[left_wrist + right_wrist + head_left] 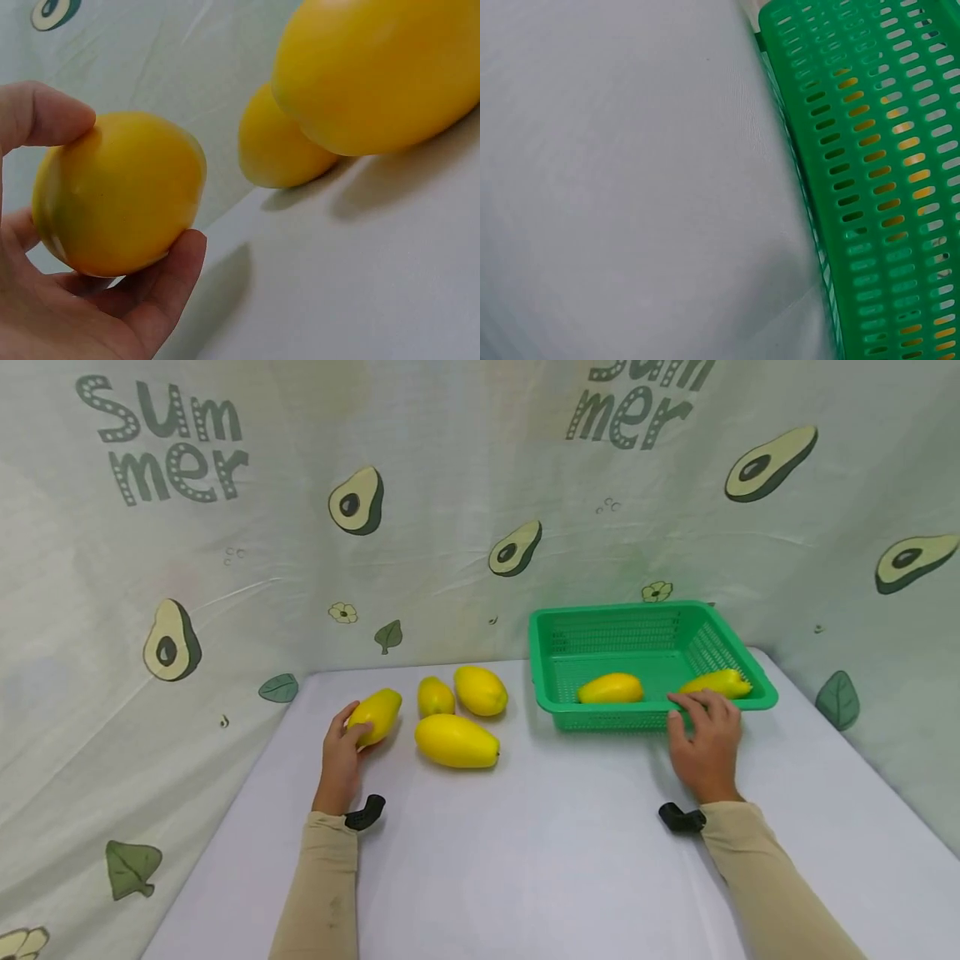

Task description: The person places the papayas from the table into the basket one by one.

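Observation:
My left hand (343, 758) grips a smooth yellow fruit (377, 714), shaped like a small papaya, at the left of the table. In the left wrist view, thumb and fingers curve round this fruit (124, 195), and a shadow lies on the table beside it. To its right lie a long papaya-shaped fruit (456, 742) and two shorter yellow ones, a small one (436, 697) and a rounder one (481, 691). My right hand (707, 747) is at the front rim of a green slotted basket (551, 692), its fingers over the rim. The right wrist view does not show that hand.
Inside the basket lie two yellow fruits, one left of the middle (611, 688) and one at the right (718, 682), partly behind my right hand. A white table (547, 852) bears everything. Behind it hangs a printed cloth (435, 460) with avocados.

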A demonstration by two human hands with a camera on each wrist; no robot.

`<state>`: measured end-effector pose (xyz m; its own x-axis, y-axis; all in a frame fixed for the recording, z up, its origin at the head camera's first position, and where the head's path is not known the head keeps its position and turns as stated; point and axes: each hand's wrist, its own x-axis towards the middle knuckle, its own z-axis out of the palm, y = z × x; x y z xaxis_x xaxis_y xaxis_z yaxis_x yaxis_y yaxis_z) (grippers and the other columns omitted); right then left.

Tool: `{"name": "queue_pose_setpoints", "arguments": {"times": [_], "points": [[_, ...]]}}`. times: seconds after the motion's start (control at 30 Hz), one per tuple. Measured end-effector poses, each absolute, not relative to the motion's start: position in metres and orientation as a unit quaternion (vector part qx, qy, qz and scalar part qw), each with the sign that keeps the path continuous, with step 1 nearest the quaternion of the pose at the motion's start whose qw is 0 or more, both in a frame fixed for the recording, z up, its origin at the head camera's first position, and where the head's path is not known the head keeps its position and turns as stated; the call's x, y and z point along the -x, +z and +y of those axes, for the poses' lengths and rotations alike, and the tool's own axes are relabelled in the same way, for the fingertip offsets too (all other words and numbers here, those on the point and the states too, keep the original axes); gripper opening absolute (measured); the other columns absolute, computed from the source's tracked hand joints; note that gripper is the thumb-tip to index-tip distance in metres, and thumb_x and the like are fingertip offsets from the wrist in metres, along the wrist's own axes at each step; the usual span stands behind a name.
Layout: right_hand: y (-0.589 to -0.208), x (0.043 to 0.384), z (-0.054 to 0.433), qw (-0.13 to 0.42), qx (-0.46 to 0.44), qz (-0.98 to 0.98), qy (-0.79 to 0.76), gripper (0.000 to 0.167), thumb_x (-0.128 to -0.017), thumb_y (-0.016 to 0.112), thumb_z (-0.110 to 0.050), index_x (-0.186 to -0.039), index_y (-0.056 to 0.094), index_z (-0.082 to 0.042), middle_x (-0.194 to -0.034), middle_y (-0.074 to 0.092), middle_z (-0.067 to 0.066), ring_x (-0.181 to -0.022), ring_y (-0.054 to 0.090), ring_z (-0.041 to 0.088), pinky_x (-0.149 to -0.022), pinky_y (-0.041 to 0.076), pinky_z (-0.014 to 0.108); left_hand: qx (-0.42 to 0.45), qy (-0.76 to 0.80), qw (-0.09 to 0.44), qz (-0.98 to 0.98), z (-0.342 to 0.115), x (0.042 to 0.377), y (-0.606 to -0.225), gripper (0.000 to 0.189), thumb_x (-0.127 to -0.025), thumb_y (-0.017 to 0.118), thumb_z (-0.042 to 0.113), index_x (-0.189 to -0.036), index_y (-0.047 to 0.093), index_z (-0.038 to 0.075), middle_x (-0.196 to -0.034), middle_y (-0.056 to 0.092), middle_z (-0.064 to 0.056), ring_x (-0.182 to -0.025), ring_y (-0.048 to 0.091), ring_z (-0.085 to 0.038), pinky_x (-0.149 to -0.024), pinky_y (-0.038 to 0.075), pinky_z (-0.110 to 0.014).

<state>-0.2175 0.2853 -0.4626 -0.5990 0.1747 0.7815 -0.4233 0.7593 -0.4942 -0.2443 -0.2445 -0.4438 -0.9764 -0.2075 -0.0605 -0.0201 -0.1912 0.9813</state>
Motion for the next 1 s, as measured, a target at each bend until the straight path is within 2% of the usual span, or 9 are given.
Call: {"name": "queue_pose_setpoints", "arguments": {"times": [0.37, 0.77, 1.0], "points": [[-0.4644, 0.2200, 0.2853, 0.449, -0.084, -0.823, 0.337, 0.027, -0.094, 0.056, -0.010, -0.113, 0.070, 0.004, -0.115, 0.056, 0.024, -0.120, 0.042, 0.046, -0.102, 0.026, 0.059, -0.083, -0.755, 0.054, -0.649, -0.2382, 0.2453, -0.4417, 0.059, -0.100, 0.053, 0.010, -0.155, 0.033, 0.014, -0.154, 0.033, -0.010, -0.130, 0.042, -0.029, -0.104, 0.046, -0.042], [-0.4660, 0.2187, 0.2844, 0.437, -0.072, -0.829, 0.342, 0.030, -0.096, 0.054, -0.013, -0.115, 0.070, 0.004, -0.116, 0.056, 0.025, -0.122, 0.040, 0.046, -0.104, 0.024, 0.057, -0.071, -0.719, 0.057, -0.689, -0.2375, 0.2432, -0.4367, 0.058, -0.100, 0.054, 0.009, -0.154, 0.036, 0.015, -0.151, 0.036, -0.011, -0.125, 0.045, -0.030, -0.097, 0.051, -0.032], [-0.4653, 0.2216, 0.2819, 0.458, -0.083, -0.817, 0.339, 0.028, -0.095, 0.055, -0.011, -0.112, 0.071, 0.005, -0.114, 0.057, 0.025, -0.118, 0.043, 0.046, -0.103, 0.026, 0.056, -0.065, -0.718, 0.060, -0.691, -0.2380, 0.2454, -0.4384, 0.059, -0.098, 0.055, 0.009, -0.154, 0.038, 0.015, -0.150, 0.039, -0.011, -0.125, 0.045, -0.029, -0.102, 0.048, -0.036]]}}
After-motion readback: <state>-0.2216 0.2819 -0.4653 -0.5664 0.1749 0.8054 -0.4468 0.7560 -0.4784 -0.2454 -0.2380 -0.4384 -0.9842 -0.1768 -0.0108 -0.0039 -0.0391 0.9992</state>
